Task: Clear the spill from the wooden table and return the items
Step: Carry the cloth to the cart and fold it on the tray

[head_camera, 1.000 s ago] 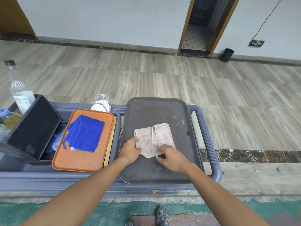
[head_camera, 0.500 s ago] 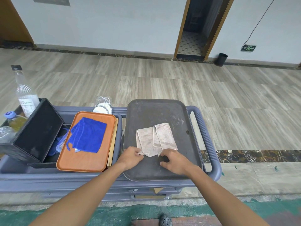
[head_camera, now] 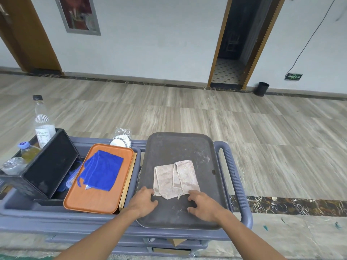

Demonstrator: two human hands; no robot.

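Observation:
A folded beige cloth [head_camera: 176,180] lies flat in the middle of the dark grey tray [head_camera: 180,147] on top of a grey cart [head_camera: 234,177]. My left hand [head_camera: 144,200] rests on the tray at the cloth's near left corner, fingers loosely curled, just touching the corner. My right hand [head_camera: 203,203] hovers at the cloth's near right edge with fingers spread and relaxed, holding nothing.
To the left, an orange tray [head_camera: 90,199] carries a blue cloth [head_camera: 102,169]. A black bin [head_camera: 47,166] with bottles [head_camera: 42,121] stands at the cart's far left. A bagged white item [head_camera: 121,139] sits behind the orange tray. Wood-look floor lies beyond.
Both hands have drawn back from on top of the cloth to its near edge and loosened. The cloth stays flat on the grey tray. The camera has tilted up.

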